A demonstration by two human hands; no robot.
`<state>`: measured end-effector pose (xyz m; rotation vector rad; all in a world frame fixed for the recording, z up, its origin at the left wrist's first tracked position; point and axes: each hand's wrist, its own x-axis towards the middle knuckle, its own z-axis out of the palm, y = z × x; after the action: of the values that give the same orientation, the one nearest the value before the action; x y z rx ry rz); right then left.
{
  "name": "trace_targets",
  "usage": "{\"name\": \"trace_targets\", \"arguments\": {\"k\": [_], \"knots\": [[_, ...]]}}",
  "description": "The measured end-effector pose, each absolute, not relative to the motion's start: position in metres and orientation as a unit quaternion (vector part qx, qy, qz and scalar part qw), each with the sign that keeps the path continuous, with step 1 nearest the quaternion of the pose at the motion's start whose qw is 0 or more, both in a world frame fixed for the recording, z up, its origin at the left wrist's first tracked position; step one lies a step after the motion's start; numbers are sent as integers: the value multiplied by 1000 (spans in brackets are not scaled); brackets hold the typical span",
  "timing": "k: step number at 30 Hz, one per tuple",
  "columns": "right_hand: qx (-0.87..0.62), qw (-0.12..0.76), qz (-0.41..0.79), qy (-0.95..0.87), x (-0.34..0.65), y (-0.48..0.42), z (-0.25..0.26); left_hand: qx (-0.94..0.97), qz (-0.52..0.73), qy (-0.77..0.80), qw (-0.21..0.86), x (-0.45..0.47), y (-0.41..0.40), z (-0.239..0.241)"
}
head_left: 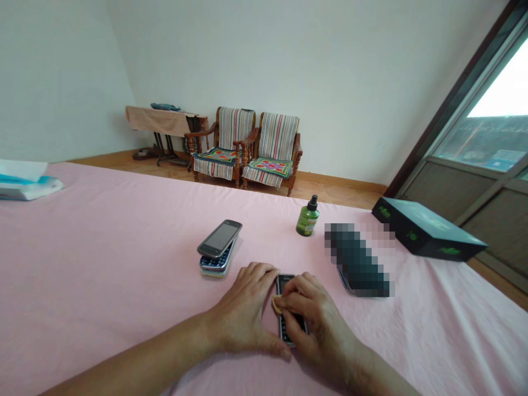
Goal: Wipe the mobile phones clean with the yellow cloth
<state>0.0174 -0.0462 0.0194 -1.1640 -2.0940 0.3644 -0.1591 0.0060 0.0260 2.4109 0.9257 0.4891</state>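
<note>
A dark keypad mobile phone lies face up on the pink cloth, partly covered by my hands. My left hand braces it, fingertips at its top end and thumb by its bottom edge. My right hand is closed over the phone, pinching a small yellowish cloth or pad against its face; the exact kind of pad cannot be told. Left of the phone, a stack of phones has a grey touchscreen phone on top, set askew over a keypad phone.
A green spray bottle stands beyond my hands. To the right are a blurred-out dark object and a black box. A white and blue packet lies far left on the pink cloth. Two chairs stand behind.
</note>
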Motion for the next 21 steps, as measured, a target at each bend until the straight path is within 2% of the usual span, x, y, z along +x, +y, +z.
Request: {"name": "trace_targets", "arguments": {"k": [6,16,21], "knots": [[-499,361,115,-779,30,-37,16,883,188,343,261,-159,6,26],[-511,291,85,-805,21,-35,20,875,197,356,262,-158,6,22],[-536,300,61,-787,27,-32,18,875,195,359,258,-158,6,22]]}}
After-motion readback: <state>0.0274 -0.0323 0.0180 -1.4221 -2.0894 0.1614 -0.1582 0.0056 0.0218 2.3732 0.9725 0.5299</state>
